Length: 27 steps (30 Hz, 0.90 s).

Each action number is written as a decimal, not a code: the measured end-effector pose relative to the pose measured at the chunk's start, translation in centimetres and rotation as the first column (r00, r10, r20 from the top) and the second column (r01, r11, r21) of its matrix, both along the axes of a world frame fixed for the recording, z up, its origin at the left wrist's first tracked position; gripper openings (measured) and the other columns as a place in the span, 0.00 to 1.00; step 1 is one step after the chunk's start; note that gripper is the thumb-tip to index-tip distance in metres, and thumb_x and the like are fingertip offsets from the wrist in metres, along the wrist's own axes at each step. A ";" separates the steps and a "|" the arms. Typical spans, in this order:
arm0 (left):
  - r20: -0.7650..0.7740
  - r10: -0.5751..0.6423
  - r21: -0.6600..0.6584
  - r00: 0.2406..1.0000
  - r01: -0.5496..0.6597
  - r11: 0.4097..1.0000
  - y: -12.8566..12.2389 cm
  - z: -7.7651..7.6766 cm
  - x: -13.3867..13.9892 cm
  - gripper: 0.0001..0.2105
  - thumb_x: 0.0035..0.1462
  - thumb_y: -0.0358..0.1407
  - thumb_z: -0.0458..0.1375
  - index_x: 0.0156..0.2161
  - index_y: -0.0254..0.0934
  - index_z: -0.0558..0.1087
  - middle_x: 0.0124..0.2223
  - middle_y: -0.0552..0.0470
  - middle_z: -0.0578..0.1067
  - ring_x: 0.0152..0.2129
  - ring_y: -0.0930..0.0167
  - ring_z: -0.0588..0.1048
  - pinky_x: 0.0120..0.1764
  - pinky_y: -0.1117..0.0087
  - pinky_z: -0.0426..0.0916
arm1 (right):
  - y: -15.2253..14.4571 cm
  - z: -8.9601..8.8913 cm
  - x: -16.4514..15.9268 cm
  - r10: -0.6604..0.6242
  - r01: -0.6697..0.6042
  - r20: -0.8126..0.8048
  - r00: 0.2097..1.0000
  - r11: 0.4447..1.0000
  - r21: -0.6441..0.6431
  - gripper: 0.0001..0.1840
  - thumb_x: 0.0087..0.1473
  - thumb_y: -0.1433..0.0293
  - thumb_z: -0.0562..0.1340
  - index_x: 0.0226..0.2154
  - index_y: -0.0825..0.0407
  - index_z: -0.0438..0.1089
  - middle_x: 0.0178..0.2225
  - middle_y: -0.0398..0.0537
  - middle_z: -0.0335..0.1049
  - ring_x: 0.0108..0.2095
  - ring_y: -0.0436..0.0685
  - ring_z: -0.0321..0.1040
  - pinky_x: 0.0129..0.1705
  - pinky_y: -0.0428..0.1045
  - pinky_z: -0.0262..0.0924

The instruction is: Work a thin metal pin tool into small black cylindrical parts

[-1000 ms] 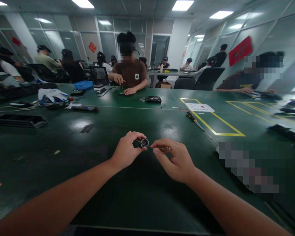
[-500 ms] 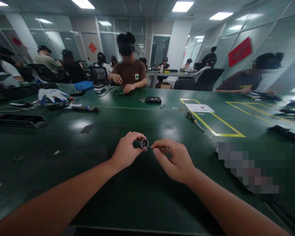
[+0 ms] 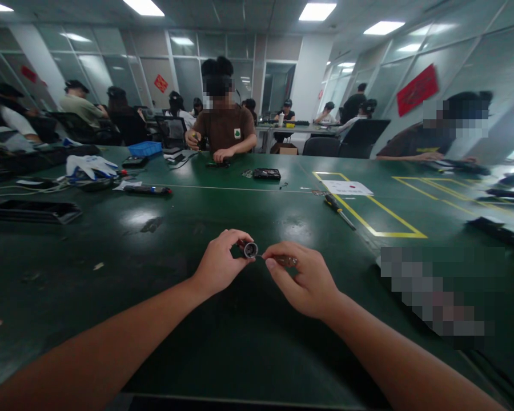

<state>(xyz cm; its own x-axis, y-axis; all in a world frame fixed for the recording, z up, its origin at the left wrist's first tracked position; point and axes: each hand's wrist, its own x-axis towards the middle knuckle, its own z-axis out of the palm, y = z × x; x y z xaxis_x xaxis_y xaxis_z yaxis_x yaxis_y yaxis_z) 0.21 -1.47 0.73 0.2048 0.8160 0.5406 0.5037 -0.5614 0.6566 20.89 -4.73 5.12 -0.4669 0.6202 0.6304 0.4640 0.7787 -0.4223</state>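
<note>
My left hand (image 3: 220, 261) is closed around a small round metal part (image 3: 251, 250), its thumb and forefinger gripping the sides. The part's open, ring-shaped end faces me, and its inside looks dark. Close on the right, my right hand (image 3: 304, 278) pinches a slim metal tool (image 3: 288, 261). Its thin tip points left and reaches the lower right rim of the part; whether it touches I cannot tell. Fingers cover much of the tool, so its exact kind does not show. Both hands are held above the green table (image 3: 248, 348).
A yellow-and-black screwdriver (image 3: 340, 211) lies beyond my right hand, beside a paper sheet (image 3: 346, 188) and yellow tape. A black device (image 3: 266, 174) sits farther back. White gloves (image 3: 91, 167) and a black casing (image 3: 32, 210) are at left. A co-worker (image 3: 225, 128) sits opposite.
My hands, the round part and the tool stay almost in place, with only a tiny shift. Across the table, the co-worker's one hand has moved up and leftward in view.
</note>
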 end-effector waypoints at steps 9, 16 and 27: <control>0.019 0.004 0.011 1.000 -0.004 1.000 0.1 -0.2 0.1 0.10 0.54 0.30 0.68 0.41 0.40 0.76 0.40 0.53 0.78 0.38 0.67 0.77 0.42 0.65 0.70 | -0.2 0.1 0.0 0.006 -0.005 -0.031 0.999 1.000 0.011 0.06 0.61 0.73 0.59 0.37 0.51 0.72 0.30 0.46 0.75 0.29 0.53 0.72 0.33 0.48 0.64; 0.018 0.012 0.005 1.000 -0.012 1.000 0.2 -0.2 -0.1 0.12 0.52 0.27 0.67 0.42 0.40 0.76 0.40 0.53 0.78 0.38 0.68 0.76 0.43 0.65 0.70 | 0.0 -0.2 0.0 0.058 -0.057 0.015 0.998 0.998 -0.026 0.07 0.60 0.75 0.59 0.39 0.50 0.72 0.33 0.46 0.75 0.32 0.53 0.71 0.35 0.49 0.64; 0.015 -0.007 0.021 1.000 0.007 1.000 -0.1 0.0 0.0 0.11 0.53 0.27 0.67 0.41 0.39 0.75 0.40 0.54 0.77 0.38 0.69 0.76 0.43 0.67 0.69 | -0.2 0.0 0.1 0.068 -0.068 -0.009 0.998 0.997 -0.039 0.07 0.60 0.75 0.60 0.39 0.51 0.72 0.32 0.46 0.74 0.32 0.53 0.71 0.36 0.49 0.64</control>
